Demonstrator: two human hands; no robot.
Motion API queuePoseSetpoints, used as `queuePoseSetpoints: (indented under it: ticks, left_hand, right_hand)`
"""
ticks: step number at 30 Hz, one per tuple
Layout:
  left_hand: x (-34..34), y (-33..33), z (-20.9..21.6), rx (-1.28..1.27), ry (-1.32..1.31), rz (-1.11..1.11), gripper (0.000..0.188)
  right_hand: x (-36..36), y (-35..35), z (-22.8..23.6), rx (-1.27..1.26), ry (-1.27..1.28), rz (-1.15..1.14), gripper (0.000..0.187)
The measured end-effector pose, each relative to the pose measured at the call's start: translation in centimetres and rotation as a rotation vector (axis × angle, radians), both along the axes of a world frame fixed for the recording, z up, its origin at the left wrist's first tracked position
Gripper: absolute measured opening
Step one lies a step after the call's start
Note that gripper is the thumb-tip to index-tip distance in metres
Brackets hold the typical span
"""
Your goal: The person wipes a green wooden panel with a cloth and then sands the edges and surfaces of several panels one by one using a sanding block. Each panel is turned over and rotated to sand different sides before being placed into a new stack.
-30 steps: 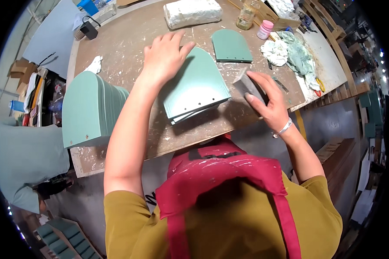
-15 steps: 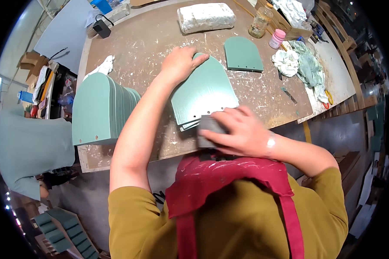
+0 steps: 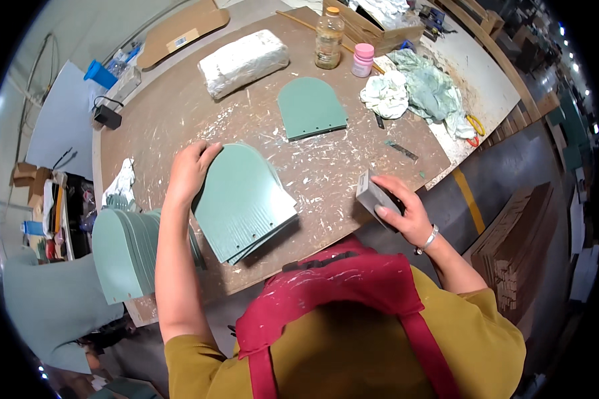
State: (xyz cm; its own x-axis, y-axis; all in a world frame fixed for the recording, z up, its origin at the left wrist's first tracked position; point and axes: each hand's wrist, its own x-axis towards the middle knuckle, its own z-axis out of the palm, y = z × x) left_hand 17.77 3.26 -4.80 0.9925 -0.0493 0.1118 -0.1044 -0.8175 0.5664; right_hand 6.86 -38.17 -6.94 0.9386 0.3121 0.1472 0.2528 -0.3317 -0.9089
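Far left, at 9 o'clock on the table (image 3: pixel 180 113): a fanned row of green arched panels (image 3: pixel 123 249), overhanging the table's near edge, untouched.

Left hand (image 3: pixel 190 169): open, fingers flat, pressing down on the rounded top of the small stack of green arched panels (image 3: pixel 243 203) at table centre. The stack lies flat, its straight drilled edge toward 5 o'clock, close to the near table edge. The sheets are slightly offset from one another.

Handling, judged: the panels look thin, rigid and light, with a smooth painted face. They are likely to slide over each other, so a flat palm on top would hold them better than a pinch. To lift one, take it by the two long edges; the curved end gives poor purchase.

Right hand (image 3: pixel 406 213): closed around a grey sanding block (image 3: pixel 374 196), held just off the table edge at 3 o'clock from the stack, not touching it. The block looks firm and easy to hold across its width.

Beyond, at 12 o'clock: a single green arched panel (image 3: pixel 311 106) lying flat. At 1 o'clock, rags (image 3: pixel 419 86).
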Motion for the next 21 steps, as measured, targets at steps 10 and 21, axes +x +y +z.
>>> queuePoseSetpoints:
  ticks: [10, 21]
  left_hand:
    - [0.3, -0.3, 1.0, 0.189, -0.036, 0.065, 0.040]
    - [2.4, -0.6, 8.7, 0.004, 0.113, 0.052, 0.032]
  right_hand:
    - [3.8, 3.7, -1.3, 0.320, 0.329, 0.215, 0.049]
    - [5.7, 2.6, -3.0, 0.534, 0.547, 0.135, 0.053]
